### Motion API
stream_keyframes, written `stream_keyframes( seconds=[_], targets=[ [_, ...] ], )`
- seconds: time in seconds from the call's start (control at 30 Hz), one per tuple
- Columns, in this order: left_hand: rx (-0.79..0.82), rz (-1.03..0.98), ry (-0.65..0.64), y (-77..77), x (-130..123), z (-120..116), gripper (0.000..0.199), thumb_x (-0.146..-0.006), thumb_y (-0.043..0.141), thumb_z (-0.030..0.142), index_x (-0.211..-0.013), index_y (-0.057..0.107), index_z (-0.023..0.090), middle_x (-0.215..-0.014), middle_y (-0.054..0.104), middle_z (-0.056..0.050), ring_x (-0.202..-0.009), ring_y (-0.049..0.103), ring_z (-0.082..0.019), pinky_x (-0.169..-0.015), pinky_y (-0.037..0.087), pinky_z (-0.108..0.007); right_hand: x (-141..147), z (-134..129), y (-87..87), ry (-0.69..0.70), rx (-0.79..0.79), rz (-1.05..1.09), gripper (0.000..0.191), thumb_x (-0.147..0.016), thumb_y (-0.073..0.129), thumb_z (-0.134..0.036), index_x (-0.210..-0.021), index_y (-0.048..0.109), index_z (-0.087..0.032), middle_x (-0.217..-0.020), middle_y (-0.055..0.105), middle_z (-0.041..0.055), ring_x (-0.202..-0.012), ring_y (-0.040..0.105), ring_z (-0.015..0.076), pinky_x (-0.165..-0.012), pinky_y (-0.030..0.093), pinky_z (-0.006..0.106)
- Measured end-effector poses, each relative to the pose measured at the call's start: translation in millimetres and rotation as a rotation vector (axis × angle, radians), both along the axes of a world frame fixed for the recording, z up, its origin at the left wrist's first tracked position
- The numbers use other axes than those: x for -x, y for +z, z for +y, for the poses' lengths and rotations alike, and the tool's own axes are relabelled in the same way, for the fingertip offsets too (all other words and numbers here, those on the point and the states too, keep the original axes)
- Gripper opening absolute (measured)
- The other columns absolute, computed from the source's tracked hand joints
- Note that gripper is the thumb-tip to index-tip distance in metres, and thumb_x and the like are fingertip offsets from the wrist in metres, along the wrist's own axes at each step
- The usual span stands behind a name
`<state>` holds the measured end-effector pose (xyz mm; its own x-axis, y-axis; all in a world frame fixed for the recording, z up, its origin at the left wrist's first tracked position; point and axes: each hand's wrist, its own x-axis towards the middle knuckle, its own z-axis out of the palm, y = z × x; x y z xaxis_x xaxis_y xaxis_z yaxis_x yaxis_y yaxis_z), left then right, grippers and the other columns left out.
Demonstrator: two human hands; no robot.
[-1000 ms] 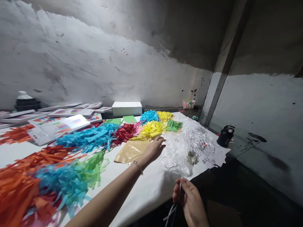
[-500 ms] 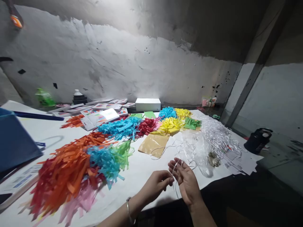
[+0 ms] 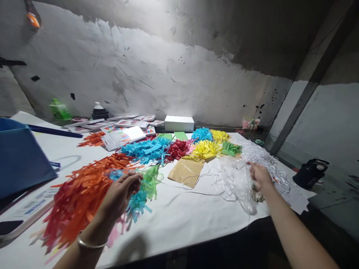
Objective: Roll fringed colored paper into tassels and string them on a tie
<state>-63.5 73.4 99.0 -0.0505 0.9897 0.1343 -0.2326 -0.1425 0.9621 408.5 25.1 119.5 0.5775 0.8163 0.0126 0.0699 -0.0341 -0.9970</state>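
My left hand (image 3: 123,192), with a silver bangle on its wrist, is over the orange, blue and green paper tassels. Its fingers are pinched on an end of a thin white string (image 3: 200,193) that runs rightward across the white table. On the right, my right hand (image 3: 260,175) is closed in front of the silvery tinsel and clear plastic (image 3: 232,179); what its fingers grip is too small to name. A brown paper piece (image 3: 186,172) lies between the hands, with loops of string beside it. Orange strips (image 3: 84,190) are heaped at the left.
A blue box (image 3: 24,157) stands at the left edge. Flat printed boxes (image 3: 126,136) and a white box (image 3: 179,123) are at the back. Yellow fringe (image 3: 206,148) lies mid-table; a black bottle (image 3: 310,173) is at the right.
My hands were close together at the table's front with the string; now they are far apart. The left hand moved left and up, the right hand right and up.
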Motion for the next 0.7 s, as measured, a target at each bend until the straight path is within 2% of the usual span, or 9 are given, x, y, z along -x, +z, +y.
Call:
stream_keyframes(
  seconds=[0.1,0.2,0.27,0.37,0.43,0.5,0.57,0.63,0.7],
  targets=[
    [0.005,0.026,0.03,-1.5,21,-7,0.032,-0.06,0.082,0.042,-0.068,0.067,0.016,-0.06,0.057,0.003,-0.051,0.044,-0.009,-0.046,0.034,-0.019,-26,19,43.2,-0.009,-0.035,-0.203,0.03,-0.097,0.059,-0.037,-0.118,0.059,-0.017,-0.111,0.064,0.0055,-0.088,0.065,0.0165,-0.075,0.057,0.034],
    [0.019,0.173,-0.068,-6.6,25,-23,0.034,-0.066,0.079,0.048,-0.071,0.069,0.015,-0.06,0.056,0.003,-0.052,0.043,-0.009,-0.047,0.034,-0.019,-1,31,50.1,0.084,-0.047,-0.379,0.033,-0.095,0.06,-0.038,-0.121,0.058,-0.017,-0.125,0.059,0.0086,-0.107,0.061,0.0229,-0.09,0.052,0.044],
    [0.04,0.299,-0.191,-8.0,20,-36,0.035,-0.073,0.074,0.05,-0.073,0.069,0.015,-0.061,0.055,0.003,-0.052,0.043,-0.009,-0.047,0.032,-0.019,46,33,33.4,0.197,-0.069,-0.481,0.035,-0.092,0.064,-0.036,-0.119,0.06,-0.016,-0.133,0.056,0.0119,-0.12,0.054,0.028,-0.1,0.045,0.05],
    [0.079,0.439,-0.424,-6.8,12,-55,0.034,-0.08,0.067,0.049,-0.074,0.068,0.015,-0.062,0.057,0.001,-0.052,0.044,-0.009,-0.047,0.031,-0.02,146,24,-9.1,0.462,-0.142,-0.591,0.042,-0.08,0.072,-0.032,-0.118,0.065,-0.018,-0.136,0.057,0.0149,-0.132,0.045,0.0307,-0.114,0.032,0.049],
    [0.091,0.476,-0.585,-6.7,11,-66,0.034,-0.082,0.066,0.048,-0.074,0.065,0.015,-0.066,0.062,-0.001,-0.053,0.047,-0.01,-0.048,0.033,-0.02,214,8,-38.3,0.741,-0.207,-0.617,0.069,-0.071,0.079,-0.035,-0.135,0.056,-0.024,-0.141,0.055,0.0076,-0.133,0.047,0.0255,-0.113,0.036,0.04],
    [0.095,0.449,-0.698,-9.2,19,-76,0.037,-0.082,0.065,0.051,-0.074,0.062,0.015,-0.068,0.065,-0.003,-0.054,0.05,-0.01,-0.049,0.035,-0.02,266,-9,-61.9,1.138,-0.307,-0.485,0.088,-0.074,0.078,-0.042,-0.15,0.038,-0.021,-0.144,0.051,0.0112,-0.131,0.049,0.0254,-0.11,0.038,0.04],
    [0.114,0.393,-0.718,-14.6,36,-83,0.041,-0.081,0.065,0.055,-0.073,0.058,0.016,-0.066,0.065,-0.002,-0.051,0.049,-0.009,-0.049,0.034,-0.02,298,-23,-78.1,1.296,-0.269,-0.251,0.07,-0.078,0.075,-0.047,-0.14,0.052,-0.022,-0.106,0.071,0.0058,-0.096,0.066,0.0201,-0.09,0.05,0.031],
    [0.151,0.378,-0.655,-22.5,59,-88,0.044,-0.079,0.066,0.058,-0.07,0.055,0.017,-0.063,0.062,0.0,-0.048,0.045,-0.008,-0.048,0.033,-0.02,310,-29,-88.1,1.295,-0.165,-0.111,0.04,-0.086,0.067,-0.051,-0.111,0.072,-0.02,-0.072,0.067,-0.0009,-0.067,0.061,0.0135,-0.068,0.048,0.023],
    [0.18,0.437,-0.585,-32.2,83,-91,0.044,-0.08,0.065,0.058,-0.069,0.055,0.017,-0.062,0.06,0.001,-0.049,0.045,-0.009,-0.048,0.034,-0.02,307,-28,-94.9,1.242,-0.103,-0.14,0.039,-0.092,0.058,-0.052,-0.087,0.075,-0.018,-0.063,0.062,-0.001,-0.061,0.056,0.0116,-0.061,0.043,0.021]
  ],
)
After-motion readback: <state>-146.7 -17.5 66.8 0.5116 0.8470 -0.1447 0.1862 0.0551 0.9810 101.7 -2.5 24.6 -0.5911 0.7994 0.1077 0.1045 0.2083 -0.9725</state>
